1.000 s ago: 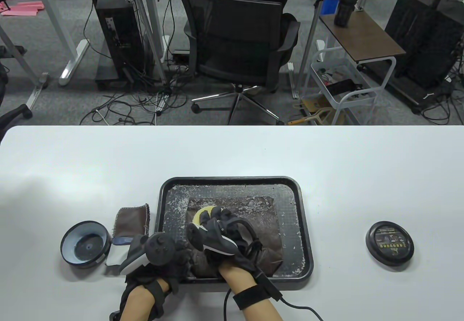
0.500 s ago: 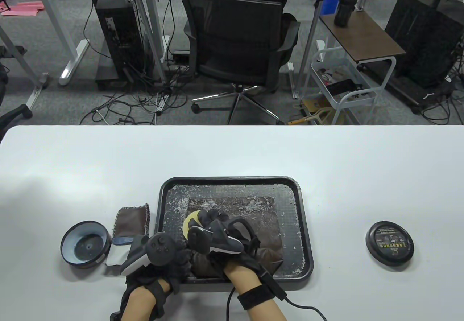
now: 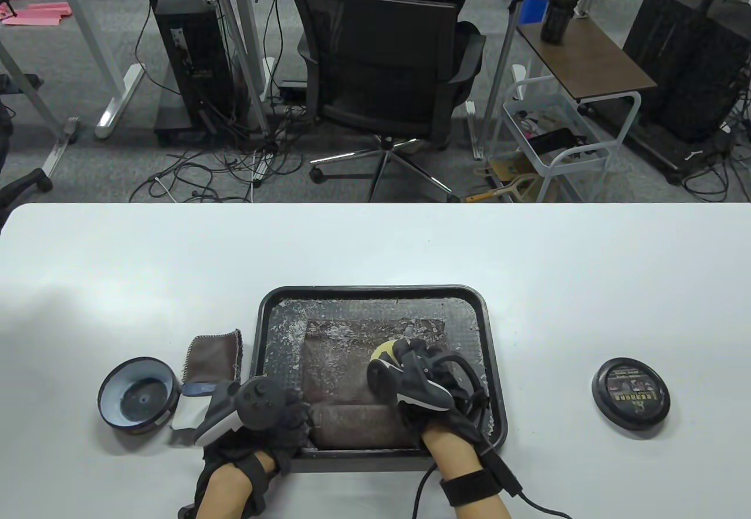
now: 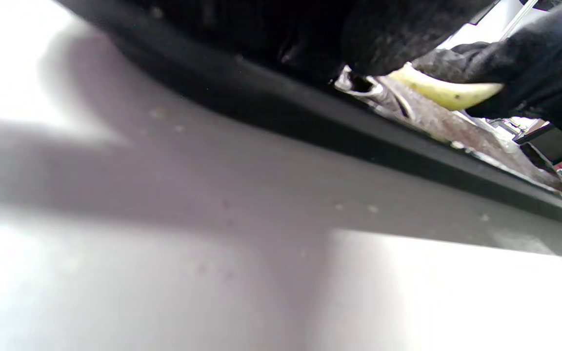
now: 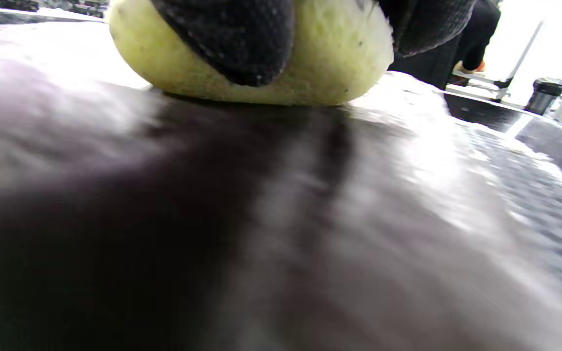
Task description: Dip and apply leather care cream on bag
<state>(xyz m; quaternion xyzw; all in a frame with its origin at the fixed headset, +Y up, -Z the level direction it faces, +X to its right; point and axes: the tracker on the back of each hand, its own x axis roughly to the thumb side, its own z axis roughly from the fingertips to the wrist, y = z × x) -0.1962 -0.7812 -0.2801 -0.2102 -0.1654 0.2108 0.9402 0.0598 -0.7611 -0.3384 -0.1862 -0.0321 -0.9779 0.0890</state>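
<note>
Table view: the black tray lies near the table's front edge, and the brown leather bag lies flat inside it, streaked with pale cream. The right hand is over the bag's right part, fingers curled round a yellow sponge and pressing it to the leather. The left hand rests at the tray's near-left corner; whether its fingers clasp the rim or the bag I cannot tell. Left of the tray sit a folded brown cloth and the open cream tin; well right of the tray lies the tin's lid.

Left wrist view: the tray's dark rim crosses the frame, and beyond it the sponge shows in gloved fingers above the bag.

Right wrist view: fingertips bear on top of the sponge, which is flattened against the glossy leather.

Risk, as I judge it: a hard stroke could drag the limp bag or slide the tray if the left hand steadies loosely. The cream may also spread unevenly, since the pale streaks already look patchy.
</note>
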